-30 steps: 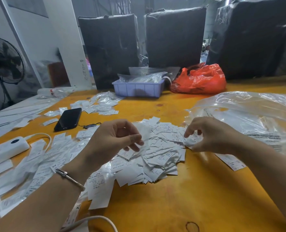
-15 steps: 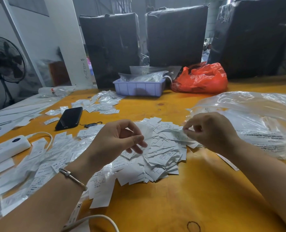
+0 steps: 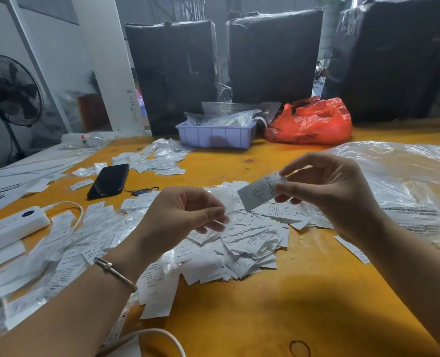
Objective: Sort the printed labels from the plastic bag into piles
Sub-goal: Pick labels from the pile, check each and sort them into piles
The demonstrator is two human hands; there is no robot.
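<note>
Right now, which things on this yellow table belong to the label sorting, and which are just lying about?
Part of the job:
- single white printed label pinched in the right hand
- central heap of white labels
- clear plastic bag
- left hand, holding a thin clear strip

Lying about:
- black phone
- white power bank
- lilac plastic tray
- red plastic bag

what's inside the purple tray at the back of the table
Clear plastic bags fill the purple tray and stick out above its rim. Anything beneath them is hidden by the bags and the tray wall.
</note>
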